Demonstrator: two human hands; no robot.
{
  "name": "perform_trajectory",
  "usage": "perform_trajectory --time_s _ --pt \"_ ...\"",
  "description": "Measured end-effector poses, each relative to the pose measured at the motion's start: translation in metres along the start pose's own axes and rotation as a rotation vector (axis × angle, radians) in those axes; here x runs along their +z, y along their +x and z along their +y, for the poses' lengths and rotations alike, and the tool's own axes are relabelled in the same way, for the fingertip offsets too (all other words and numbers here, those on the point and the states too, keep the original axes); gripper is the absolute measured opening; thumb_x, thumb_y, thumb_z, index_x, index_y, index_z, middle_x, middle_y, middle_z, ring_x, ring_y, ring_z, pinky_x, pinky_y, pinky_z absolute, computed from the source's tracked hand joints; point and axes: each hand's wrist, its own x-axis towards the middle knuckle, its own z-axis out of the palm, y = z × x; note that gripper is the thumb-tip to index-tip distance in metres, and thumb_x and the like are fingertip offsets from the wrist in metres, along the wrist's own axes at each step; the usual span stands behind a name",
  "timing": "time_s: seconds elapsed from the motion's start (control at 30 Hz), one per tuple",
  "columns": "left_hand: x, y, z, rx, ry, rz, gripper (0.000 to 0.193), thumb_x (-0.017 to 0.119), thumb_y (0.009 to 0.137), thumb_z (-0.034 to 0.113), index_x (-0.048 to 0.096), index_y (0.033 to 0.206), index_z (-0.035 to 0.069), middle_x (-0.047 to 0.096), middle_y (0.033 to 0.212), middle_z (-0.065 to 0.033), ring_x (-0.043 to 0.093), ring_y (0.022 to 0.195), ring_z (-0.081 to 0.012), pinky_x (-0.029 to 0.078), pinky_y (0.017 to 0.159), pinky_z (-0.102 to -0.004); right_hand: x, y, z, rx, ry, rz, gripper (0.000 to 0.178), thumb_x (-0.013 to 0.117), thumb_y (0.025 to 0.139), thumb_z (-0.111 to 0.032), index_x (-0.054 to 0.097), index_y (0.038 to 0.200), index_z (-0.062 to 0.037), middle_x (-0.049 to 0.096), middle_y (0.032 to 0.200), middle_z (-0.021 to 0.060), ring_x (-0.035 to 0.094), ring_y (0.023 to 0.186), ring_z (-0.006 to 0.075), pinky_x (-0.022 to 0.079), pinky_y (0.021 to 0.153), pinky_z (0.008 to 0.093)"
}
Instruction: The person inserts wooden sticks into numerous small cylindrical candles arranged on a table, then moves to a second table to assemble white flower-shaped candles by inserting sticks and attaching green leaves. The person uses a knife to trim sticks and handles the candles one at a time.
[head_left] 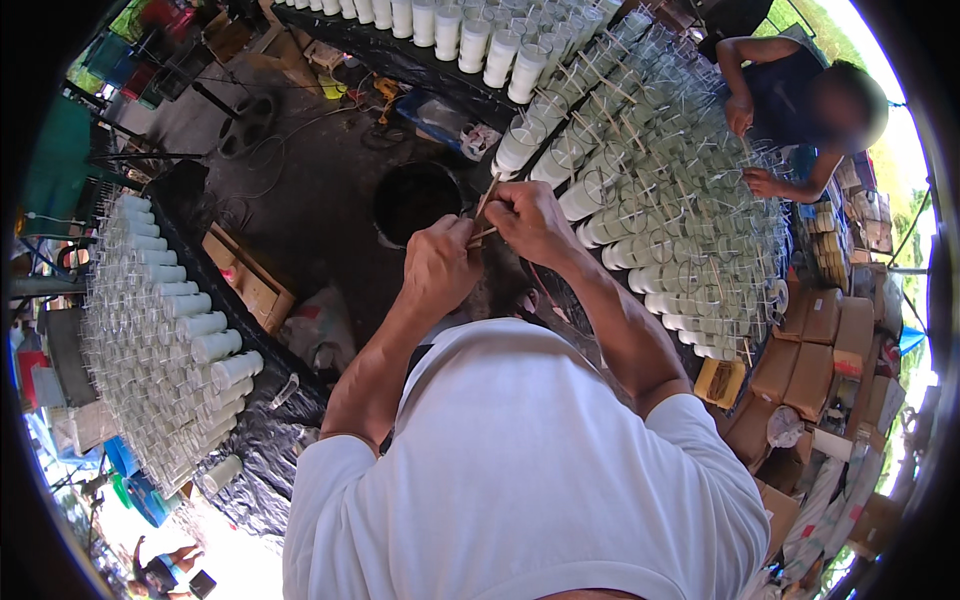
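Note:
My left hand (440, 262) and my right hand (532, 222) are close together in front of my chest, both with bent, closed fingers. Between them are thin wooden sticks (487, 196), one slanting up past my right fingertips and another lower down between the hands. Which hand grips which stick is hard to make out. Just beyond my right hand, long rows of tall glass jars (620, 215) hold white candle wax, with thin sticks lying across many of their tops.
More white-filled glasses (215, 345) crowd a black-covered table at left. A dark round bucket (412, 200) stands on the floor ahead, near a wooden crate (248, 278). Across the jars at far right, another person (775, 105) reaches over them. Cardboard boxes (800, 370) are stacked at right.

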Motion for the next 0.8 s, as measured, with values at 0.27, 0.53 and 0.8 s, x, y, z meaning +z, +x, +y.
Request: perform_trajectory --time_s 0.27,0.53,0.8 --pt "-0.004 -0.003 -0.005 -0.31 -0.383 -0.195 0.015 0.063 0.093 0.007 0.07 0.085 -0.003 0.056 0.063 -0.0104 0.053 0.056 -0.0125 0.042 0.055 -0.0312 0.001 -0.014 0.006 0.177 0.271 -0.149 0.023 0.065 0.099 -0.021 0.071 0.094 0.0001 0.059 0.063 0.0105 0.049 0.056 0.0123 0.042 0.053 0.034" --pt "0.003 -0.008 0.009 -0.134 -0.153 -0.188 0.009 0.065 0.087 0.005 0.07 0.086 -0.003 0.066 0.081 -0.0225 0.063 0.07 -0.0404 0.048 0.063 -0.0445 0.003 -0.021 0.017 0.04 0.13 -0.047 0.022 0.066 0.086 -0.017 0.069 0.083 0.0037 0.056 0.059 0.0167 0.052 0.052 0.0201 0.042 0.052 0.0392" --pt "0.001 -0.002 0.009 -0.14 -0.276 -0.13 0.011 0.066 0.09 0.007 0.067 0.083 -0.001 0.062 0.069 -0.0136 0.054 0.056 -0.0251 0.041 0.055 -0.0365 -0.003 -0.028 0.013 0.21 0.48 -0.164 0.02 0.065 0.098 -0.02 0.07 0.097 0.0 0.062 0.071 0.0036 0.051 0.064 0.0092 0.044 0.059 0.0307"
